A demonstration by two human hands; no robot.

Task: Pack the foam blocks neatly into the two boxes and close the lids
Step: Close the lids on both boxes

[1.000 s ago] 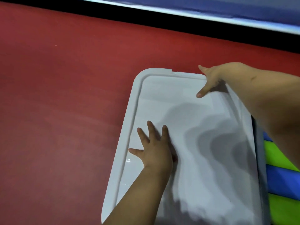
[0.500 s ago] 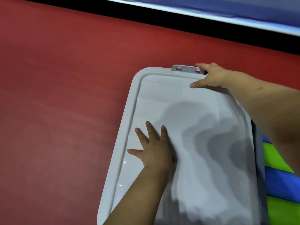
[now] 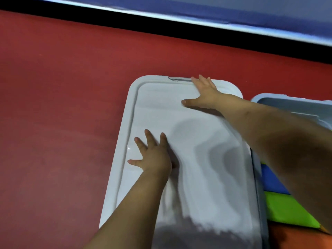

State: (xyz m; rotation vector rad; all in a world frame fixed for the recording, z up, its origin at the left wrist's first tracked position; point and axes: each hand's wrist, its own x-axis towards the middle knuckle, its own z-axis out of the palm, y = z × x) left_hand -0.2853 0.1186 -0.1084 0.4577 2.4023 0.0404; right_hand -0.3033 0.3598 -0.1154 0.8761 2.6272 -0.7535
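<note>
Left hand [image 3: 154,157] lay flat, fingers spread, on lid [image 3: 206,177] at centre frame. Right hand [image 3: 204,94], also flat, pressed far edge beside latch [image 3: 179,79]; lid ran lengthwise away from person.

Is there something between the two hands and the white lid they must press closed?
Nothing visible. The left hand lies flat on the white lid, and the right hand presses its far edge beside the latch.

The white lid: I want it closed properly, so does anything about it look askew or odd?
The lid lies flat under both open hands. One oddity: a latch at its far edge still shows a slight gap, so it may not be snapped down.
</note>
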